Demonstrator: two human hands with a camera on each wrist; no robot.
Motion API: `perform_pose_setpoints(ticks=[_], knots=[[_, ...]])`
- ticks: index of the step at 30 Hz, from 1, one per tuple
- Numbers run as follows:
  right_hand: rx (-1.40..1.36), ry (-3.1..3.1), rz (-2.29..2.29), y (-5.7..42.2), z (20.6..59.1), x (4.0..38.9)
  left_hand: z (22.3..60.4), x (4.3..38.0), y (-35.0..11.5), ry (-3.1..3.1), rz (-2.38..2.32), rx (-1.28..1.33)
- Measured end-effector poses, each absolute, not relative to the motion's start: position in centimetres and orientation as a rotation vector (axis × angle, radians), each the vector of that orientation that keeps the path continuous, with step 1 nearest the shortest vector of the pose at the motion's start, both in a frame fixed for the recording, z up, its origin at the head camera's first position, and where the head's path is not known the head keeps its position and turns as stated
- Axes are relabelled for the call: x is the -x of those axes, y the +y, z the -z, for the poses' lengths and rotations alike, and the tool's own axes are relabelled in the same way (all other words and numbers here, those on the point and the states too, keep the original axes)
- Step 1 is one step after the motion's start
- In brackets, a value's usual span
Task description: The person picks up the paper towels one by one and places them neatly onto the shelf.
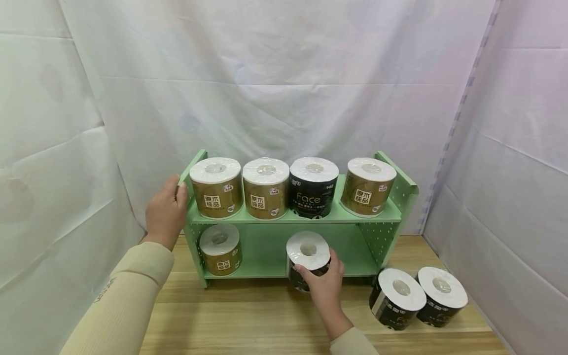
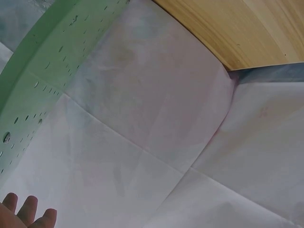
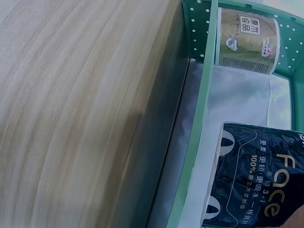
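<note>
Currently right hand (image 1: 327,282) grips 1 black roll (image 1: 306,260) at green shelf (image 1: 262,246) front lower edge, 6 o'clock; left hand (image 1: 166,213) at 9 o'clock panel (image 1: 195,254), can't tell if fingers grip.

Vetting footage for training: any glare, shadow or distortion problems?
Head: slight sheen on the wrapped rolls, pinkish cast on the right sheet; left wrist: green shelf looks bowed, likely lens distortion; right wrist: table darkens toward the shelf, top-right corner washed out.
</note>
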State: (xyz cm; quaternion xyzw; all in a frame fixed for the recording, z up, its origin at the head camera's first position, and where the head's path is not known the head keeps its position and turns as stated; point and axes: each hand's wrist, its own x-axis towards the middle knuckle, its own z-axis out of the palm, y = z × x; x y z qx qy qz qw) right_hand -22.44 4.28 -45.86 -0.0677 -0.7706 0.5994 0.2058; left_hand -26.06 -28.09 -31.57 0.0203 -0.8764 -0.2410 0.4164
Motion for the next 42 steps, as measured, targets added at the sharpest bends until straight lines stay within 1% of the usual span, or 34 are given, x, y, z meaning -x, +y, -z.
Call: perform_pose_setpoints(ticks=[42], knots=[[0.124, -2.038, -1.731, -1.2, 45.7, 24.7, 31.7, 26.2, -28.2, -2.191, 0.581, -0.048]])
